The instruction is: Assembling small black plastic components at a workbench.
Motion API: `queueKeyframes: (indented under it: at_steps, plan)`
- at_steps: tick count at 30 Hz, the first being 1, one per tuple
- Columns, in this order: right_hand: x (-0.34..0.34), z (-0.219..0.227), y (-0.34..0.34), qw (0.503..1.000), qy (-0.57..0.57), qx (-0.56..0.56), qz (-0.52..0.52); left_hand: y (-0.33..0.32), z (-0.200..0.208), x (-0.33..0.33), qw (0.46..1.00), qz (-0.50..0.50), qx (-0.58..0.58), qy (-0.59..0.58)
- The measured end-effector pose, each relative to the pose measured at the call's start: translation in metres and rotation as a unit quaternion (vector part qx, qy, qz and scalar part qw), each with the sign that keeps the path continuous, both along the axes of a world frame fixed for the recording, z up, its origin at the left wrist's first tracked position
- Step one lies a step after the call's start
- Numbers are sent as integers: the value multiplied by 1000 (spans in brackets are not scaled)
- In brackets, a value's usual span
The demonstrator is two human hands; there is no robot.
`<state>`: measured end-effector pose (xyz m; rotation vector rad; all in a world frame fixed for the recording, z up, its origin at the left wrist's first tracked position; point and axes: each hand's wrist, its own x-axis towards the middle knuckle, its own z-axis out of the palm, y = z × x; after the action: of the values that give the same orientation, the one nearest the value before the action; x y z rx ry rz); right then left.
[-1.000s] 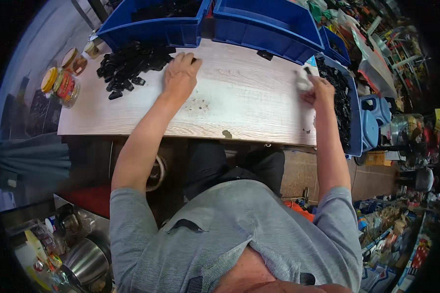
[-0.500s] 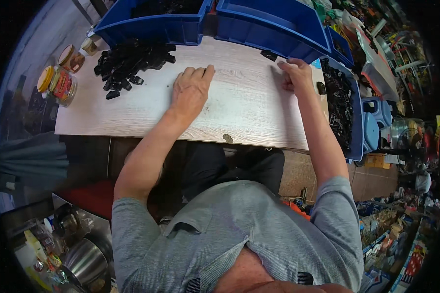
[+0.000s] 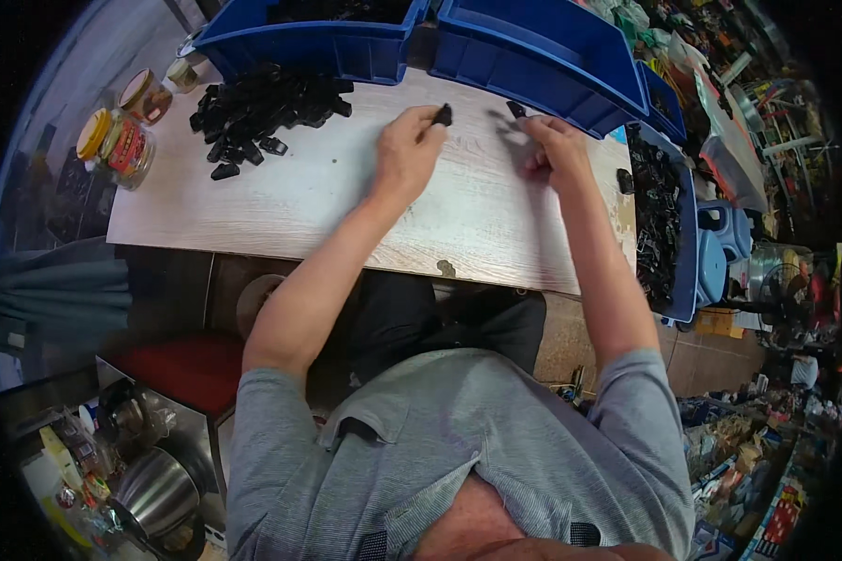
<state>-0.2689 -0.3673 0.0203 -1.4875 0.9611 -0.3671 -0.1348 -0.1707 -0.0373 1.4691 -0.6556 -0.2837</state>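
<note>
My left hand [image 3: 409, 154], above the middle of the table, pinches a small black plastic piece [image 3: 443, 115] between thumb and fingers. To its right, close to the front of an empty-looking blue bin [image 3: 543, 58], my right hand [image 3: 556, 148] is closed with its fingertips at another small black plastic piece [image 3: 516, 109], which sticks out past them. The fingers partly hide this piece. A heap of similar black pieces [image 3: 267, 107] lies on the table to the left of my left hand.
The pale wooden table [image 3: 346, 220] has a chipped front edge. A blue bin of black parts [image 3: 299, 51] stands at the back left, and another long blue bin [image 3: 685, 224] along the right side. One black piece [image 3: 625, 180] lies near the right edge. Jars [image 3: 126, 154] stand far left.
My left hand has moved right and now shows a black piece in its fingers. My right hand has shifted left onto the piece by the bin. The view has shifted slightly.
</note>
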Motion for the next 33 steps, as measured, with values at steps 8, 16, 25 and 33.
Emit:
queueKeyframes:
  at_steps: [8, 16, 25, 33]
  plan:
    - [-5, 7, 61, 992, -40, 85, 87, -23, 20, -28, 968, -133, -69, 201]
    - [-3, 3, 61, 992, -39, 38, 113, -17, 3, -6, 990, -135, 16, -33]
    - [-1, -1, 59, 990, -15, 22, 136, -10, 12, -12, 973, -96, 69, -198]
    - [-2, 9, 61, 991, 32, 19, 131, -6, 18, -15, 971, -106, 72, -204]
